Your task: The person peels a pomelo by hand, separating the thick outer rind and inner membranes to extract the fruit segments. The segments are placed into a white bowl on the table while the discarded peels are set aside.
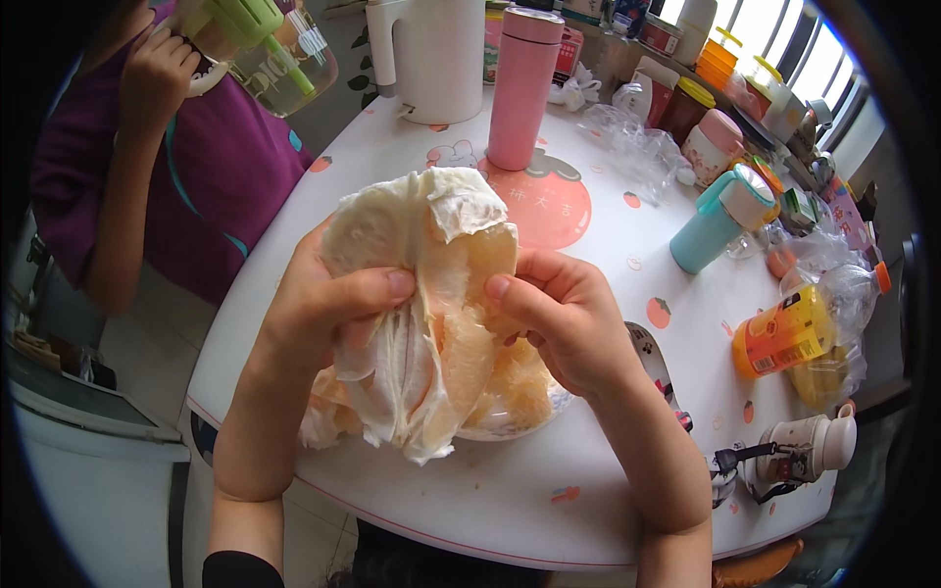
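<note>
A large piece of peeled pomelo (397,235) is held up between my two hands above the table. My left hand (331,298) grips its white pith side, with the thumb pressed near the middle. At the right, my right hand (562,312) pinches the edge of a segment's membrane (494,257) between thumb and fingers. Torn membrane hangs down and bares pale orange pulp (467,345). Behind and below, a plate (507,435) carries loose pomelo flesh (518,389), partly hidden by the held piece. More pomelo pieces (323,419) lie to its left.
A pink tumbler (526,88) and a white electric kettle (437,59) stand at the back of the white table (470,507). On the right are a teal bottle (717,220), an orange drink bottle (786,334) and a white strapped flask (805,448). Another person (198,176) at left holds a clear jug (294,66).
</note>
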### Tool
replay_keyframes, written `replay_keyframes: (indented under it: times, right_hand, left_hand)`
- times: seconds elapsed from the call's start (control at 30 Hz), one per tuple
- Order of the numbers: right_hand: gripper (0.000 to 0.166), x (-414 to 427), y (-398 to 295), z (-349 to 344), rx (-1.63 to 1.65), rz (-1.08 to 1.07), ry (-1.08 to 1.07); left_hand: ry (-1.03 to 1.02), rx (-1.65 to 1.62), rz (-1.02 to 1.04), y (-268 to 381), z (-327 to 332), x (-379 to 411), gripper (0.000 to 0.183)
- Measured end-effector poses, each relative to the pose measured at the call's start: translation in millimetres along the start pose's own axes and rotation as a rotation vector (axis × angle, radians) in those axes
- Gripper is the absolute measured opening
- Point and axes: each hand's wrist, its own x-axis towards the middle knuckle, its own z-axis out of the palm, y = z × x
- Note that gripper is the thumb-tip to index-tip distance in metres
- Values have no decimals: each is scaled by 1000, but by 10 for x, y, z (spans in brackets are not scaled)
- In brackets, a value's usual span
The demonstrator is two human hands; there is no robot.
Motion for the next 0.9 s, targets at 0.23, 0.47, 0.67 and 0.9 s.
replay_keyframes:
  times: [0.23, 0.47, 0.67, 0.9]
  right_hand:
    - [25, 23, 131, -22, 271, 39, -26]
    - [41, -56, -94, 126, -463, -184, 285]
    - [40, -139, -156, 197, -956, -361, 321]
    - [40, -26, -10, 118, -616, -262, 228]
  left_hand:
    - [-55, -33, -39, -8, -146, 12, 48]
    - [60, 184, 32, -19, -87, 12, 53]
    - [92, 247, 41, -12, -38, -21, 56]
    - [87, 232, 97, -25, 41, -68, 56]
